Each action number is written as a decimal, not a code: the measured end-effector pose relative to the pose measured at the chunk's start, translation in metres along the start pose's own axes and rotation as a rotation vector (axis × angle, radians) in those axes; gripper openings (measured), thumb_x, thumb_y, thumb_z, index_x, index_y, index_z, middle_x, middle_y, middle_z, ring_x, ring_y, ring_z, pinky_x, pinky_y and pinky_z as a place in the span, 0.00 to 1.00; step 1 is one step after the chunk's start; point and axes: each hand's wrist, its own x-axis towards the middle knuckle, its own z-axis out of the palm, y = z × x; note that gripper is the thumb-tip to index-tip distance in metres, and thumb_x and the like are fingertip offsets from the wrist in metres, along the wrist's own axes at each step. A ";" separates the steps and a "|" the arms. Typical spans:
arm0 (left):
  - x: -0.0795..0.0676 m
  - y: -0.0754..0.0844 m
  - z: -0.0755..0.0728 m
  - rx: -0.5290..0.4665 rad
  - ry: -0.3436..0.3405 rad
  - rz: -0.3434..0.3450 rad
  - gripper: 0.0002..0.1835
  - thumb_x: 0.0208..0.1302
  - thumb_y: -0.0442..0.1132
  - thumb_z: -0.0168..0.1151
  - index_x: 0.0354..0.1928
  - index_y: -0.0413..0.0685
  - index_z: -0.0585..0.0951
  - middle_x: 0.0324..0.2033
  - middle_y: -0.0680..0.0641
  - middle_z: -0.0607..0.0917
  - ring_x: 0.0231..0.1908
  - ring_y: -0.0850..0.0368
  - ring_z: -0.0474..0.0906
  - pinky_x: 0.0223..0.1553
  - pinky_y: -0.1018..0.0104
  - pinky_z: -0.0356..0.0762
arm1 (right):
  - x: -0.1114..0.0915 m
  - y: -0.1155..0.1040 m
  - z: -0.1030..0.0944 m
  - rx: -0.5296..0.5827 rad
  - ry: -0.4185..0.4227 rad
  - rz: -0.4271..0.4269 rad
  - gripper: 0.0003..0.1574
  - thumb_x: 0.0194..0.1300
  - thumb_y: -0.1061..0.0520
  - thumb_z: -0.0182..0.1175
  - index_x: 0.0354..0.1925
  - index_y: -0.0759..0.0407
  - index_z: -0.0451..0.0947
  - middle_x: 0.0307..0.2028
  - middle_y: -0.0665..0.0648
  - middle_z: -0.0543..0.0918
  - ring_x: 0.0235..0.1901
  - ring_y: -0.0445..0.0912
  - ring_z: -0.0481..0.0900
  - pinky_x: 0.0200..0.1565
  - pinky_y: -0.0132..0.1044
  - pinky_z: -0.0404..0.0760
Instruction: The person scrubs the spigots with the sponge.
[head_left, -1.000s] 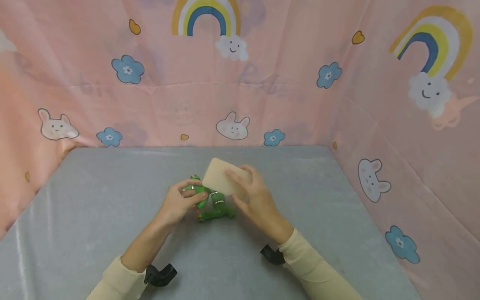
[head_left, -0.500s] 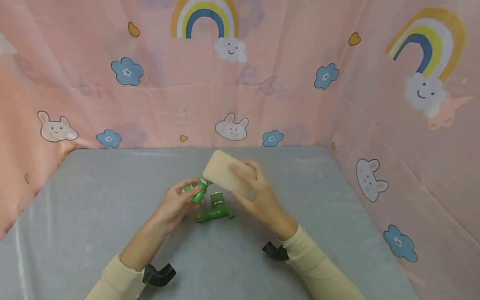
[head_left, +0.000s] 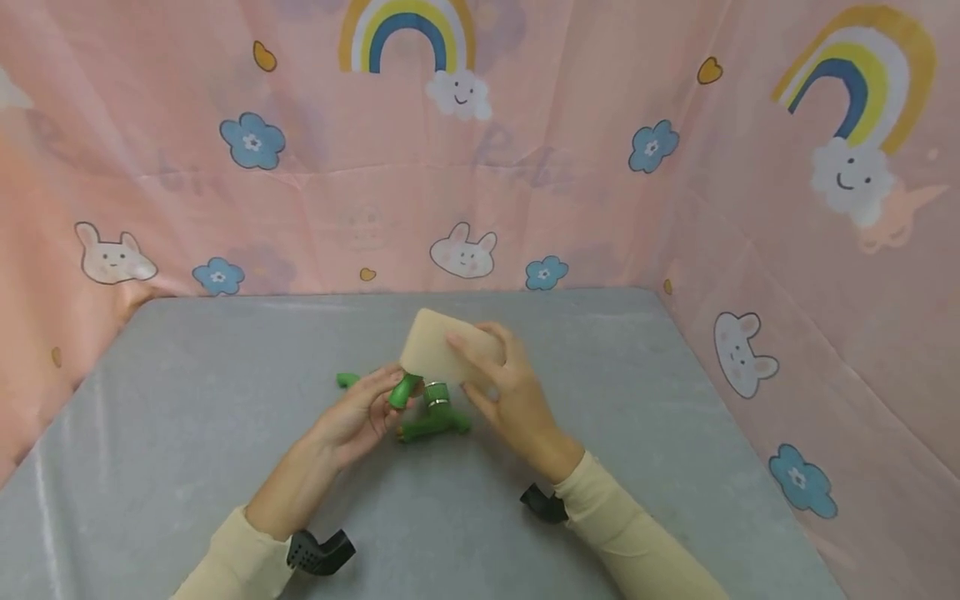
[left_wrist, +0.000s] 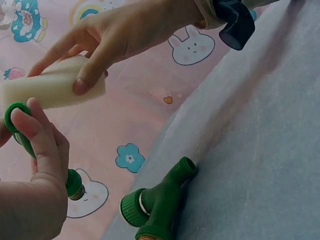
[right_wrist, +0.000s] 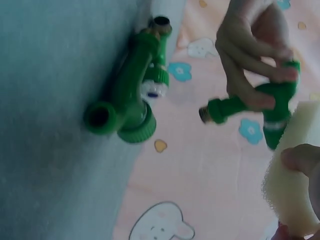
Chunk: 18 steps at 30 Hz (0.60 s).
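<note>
My left hand [head_left: 356, 425] holds a green tap [head_left: 403, 392] with its fingers and thumb around the body. In the right wrist view this tap [right_wrist: 282, 95] shows a threaded brass-coloured end pointing left. A cream sponge block [head_left: 435, 346] is gripped by my right hand [head_left: 517, 396], thumb on one side and fingers on the other. The sponge overlaps the upper part of the held tap in the head view; in the right wrist view the sponge [right_wrist: 295, 175] lies right beside the tap's knob end. Below the hands, a second green tap [head_left: 437, 421] lies on the table.
A third green tap [head_left: 347, 380] lies behind my left hand, mostly hidden in the head view. The grey cloth-covered table [head_left: 600, 400] meets a pink printed curtain [head_left: 322, 208] at the back and sides. Black camera mounts [head_left: 321, 552] sit at both wrists.
My left hand has turned the held tap, and the third tap's end now shows past the hand. The sponge rose slightly, then came down and left onto the held tap's upper end.
</note>
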 end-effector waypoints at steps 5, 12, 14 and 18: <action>-0.003 -0.002 -0.002 -0.050 0.015 -0.020 0.20 0.80 0.38 0.45 0.68 0.46 0.61 0.46 0.52 0.86 0.32 0.71 0.82 0.31 0.84 0.74 | 0.001 0.006 -0.009 0.044 0.017 0.112 0.43 0.57 0.66 0.72 0.69 0.51 0.73 0.64 0.68 0.67 0.59 0.63 0.74 0.52 0.56 0.84; -0.004 -0.006 -0.002 -0.182 -0.154 0.010 0.17 0.80 0.36 0.37 0.65 0.52 0.66 0.53 0.49 0.86 0.33 0.68 0.84 0.33 0.81 0.77 | -0.001 0.003 -0.014 0.284 -0.031 -0.023 0.43 0.59 0.65 0.67 0.72 0.53 0.68 0.66 0.69 0.65 0.58 0.63 0.72 0.44 0.50 0.84; -0.005 -0.005 -0.003 -0.193 -0.172 0.033 0.15 0.80 0.36 0.39 0.63 0.50 0.68 0.50 0.49 0.85 0.34 0.66 0.84 0.34 0.81 0.78 | 0.000 -0.001 -0.011 0.315 -0.086 -0.072 0.43 0.62 0.64 0.67 0.73 0.49 0.67 0.67 0.69 0.64 0.60 0.62 0.72 0.47 0.50 0.84; -0.005 -0.001 -0.004 -0.063 -0.187 0.043 0.17 0.79 0.37 0.39 0.66 0.48 0.66 0.47 0.51 0.84 0.36 0.66 0.84 0.34 0.79 0.78 | 0.002 -0.004 -0.005 0.259 -0.112 -0.101 0.42 0.61 0.66 0.67 0.71 0.47 0.70 0.67 0.68 0.63 0.64 0.63 0.68 0.52 0.54 0.83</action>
